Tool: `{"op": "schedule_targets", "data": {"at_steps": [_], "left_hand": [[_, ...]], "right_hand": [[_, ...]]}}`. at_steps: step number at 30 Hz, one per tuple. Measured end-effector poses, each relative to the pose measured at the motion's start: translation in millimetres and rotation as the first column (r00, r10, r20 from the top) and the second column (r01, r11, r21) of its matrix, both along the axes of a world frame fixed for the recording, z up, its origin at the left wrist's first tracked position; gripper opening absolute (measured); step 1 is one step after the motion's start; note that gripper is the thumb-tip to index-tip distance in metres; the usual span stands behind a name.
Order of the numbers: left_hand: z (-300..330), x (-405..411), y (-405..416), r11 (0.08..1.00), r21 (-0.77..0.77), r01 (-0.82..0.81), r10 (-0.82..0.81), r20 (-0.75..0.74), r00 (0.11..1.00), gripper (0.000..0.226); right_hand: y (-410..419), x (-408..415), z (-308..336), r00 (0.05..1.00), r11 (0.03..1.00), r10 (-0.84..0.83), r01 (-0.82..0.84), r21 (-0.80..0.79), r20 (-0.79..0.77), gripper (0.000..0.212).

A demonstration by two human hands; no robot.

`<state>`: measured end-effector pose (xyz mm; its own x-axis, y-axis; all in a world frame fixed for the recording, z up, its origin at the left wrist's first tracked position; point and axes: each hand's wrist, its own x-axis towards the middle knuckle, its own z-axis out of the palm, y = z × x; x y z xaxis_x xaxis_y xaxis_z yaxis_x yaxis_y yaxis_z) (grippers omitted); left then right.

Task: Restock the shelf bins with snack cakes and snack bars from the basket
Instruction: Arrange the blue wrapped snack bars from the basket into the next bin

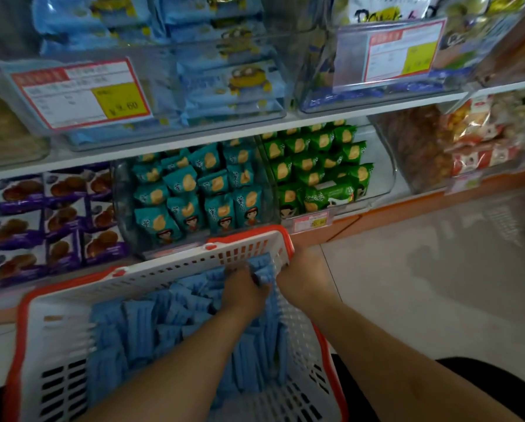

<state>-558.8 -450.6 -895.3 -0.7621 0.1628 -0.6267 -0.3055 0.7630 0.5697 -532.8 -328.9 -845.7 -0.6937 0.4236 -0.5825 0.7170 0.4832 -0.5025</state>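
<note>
- We're both hands in the basket [151,271], at its far right corner, just below the shelf.
- Left hand [245,289]: fingers curled down into the blue snack packs [139,327], gripping a bunch near the far wall.
- Right hand [305,277]: sits at the basket's right rim, fingers tucked over the edge toward the same bunch. We can't tell if it's pinching packs or just the rim.
- The packs fill most of the basket, stacked on edge and loose.
- Matching stock looks like the blue minion-print packs in the upper clear bin [164,95], well above the basket.
- Risk: a loose handful fans out on the lift, so packs could slip back or onto the floor.
- Risk: the bin opening isn't in view, so packs may catch its front lip.
- Risk: teal packs [194,193] and green packs [313,159] sit nearer, so a wrong-bin drop is easy.
</note>
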Motion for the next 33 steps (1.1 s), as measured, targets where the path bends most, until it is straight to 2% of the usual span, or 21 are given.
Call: {"op": "schedule_targets", "data": {"at_steps": [3,6,8,13,18,21,23,24,25,26,27,28,29,30,31,33], "left_hand": [[6,2,-6,0.998,0.013,0.062,-0.062,0.005,0.998,0.034],[28,-1,-23,0.996,0.054,0.071,-0.07,-0.031,0.997,0.015],[51,-2,-38,0.994,0.085,0.069,-0.063,-0.072,0.995,0.011],[131,2,-73,0.978,0.193,0.081,-0.037,-0.223,0.974,0.02],[206,16,-95,0.927,0.371,0.051,0.07,-0.306,0.95,0.032],[236,24,-105,0.906,0.422,0.026,0.136,-0.348,0.928,0.043],[257,28,-111,0.898,0.44,0.0,0.171,-0.35,0.921,0.043],[266,30,-112,0.897,0.443,-0.011,0.187,-0.354,0.916,0.042],[273,30,-115,0.897,0.441,-0.022,0.201,-0.363,0.91,0.042],[280,30,-116,0.9,0.436,-0.025,0.205,-0.372,0.905,0.044],[286,30,-118,0.903,0.429,-0.021,0.201,-0.381,0.903,0.047],[294,30,-118,0.906,0.422,-0.007,0.193,-0.4,0.896,0.048],[301,30,-118,0.906,0.423,0.009,0.186,-0.416,0.89,0.047],[309,31,-118,0.904,0.428,0.023,0.179,-0.425,0.887,0.045],[317,31,-117,0.898,0.438,0.027,0.179,-0.422,0.889,0.042],[329,29,-116,0.888,0.46,0.02,0.19,-0.406,0.894,0.041]], "right_hand": [[0,0,1,1.0,1.0,-0.008,0.008,0.003,0.01,0.039],[-1,-1,3,1.0,1.0,-0.002,0.002,0.009,0.018,0.034],[-2,-2,7,1.0,1.0,-0.001,0.0,0.018,0.006,0.03],[-1,1,17,1.0,1.0,-0.01,0.01,-0.001,0.018,0.012],[1,-1,29,0.996,0.997,0.066,-0.068,0.032,0.067,0.013],[5,-4,40,0.986,0.989,0.144,-0.145,0.008,0.078,0.022],[5,-10,52,0.958,0.959,0.275,-0.279,0.041,0.081,0.044],[5,-13,68,0.946,0.941,0.318,-0.322,0.103,0.056,0.046],[3,-15,91,0.938,0.926,0.346,-0.341,0.164,-0.002,0.038],[-1,-17,114,0.933,0.932,0.345,-0.327,0.159,-0.105,0.025],[-6,-19,139,0.93,0.961,0.268,-0.276,0.005,-0.252,0.016],[-11,-19,162,0.923,0.941,0.113,-0.219,-0.259,-0.368,0.018],[-16,-17,180,0.916,0.825,-0.011,-0.219,-0.522,-0.401,0.026],[-21,-16,198,0.905,0.673,-0.088,-0.253,-0.695,-0.415,0.034],[-25,-15,209,0.89,0.582,-0.109,-0.303,-0.755,-0.442,0.037],[-32,-12,223,0.843,0.564,-0.101,-0.389,-0.729,-0.529,0.033]]}}
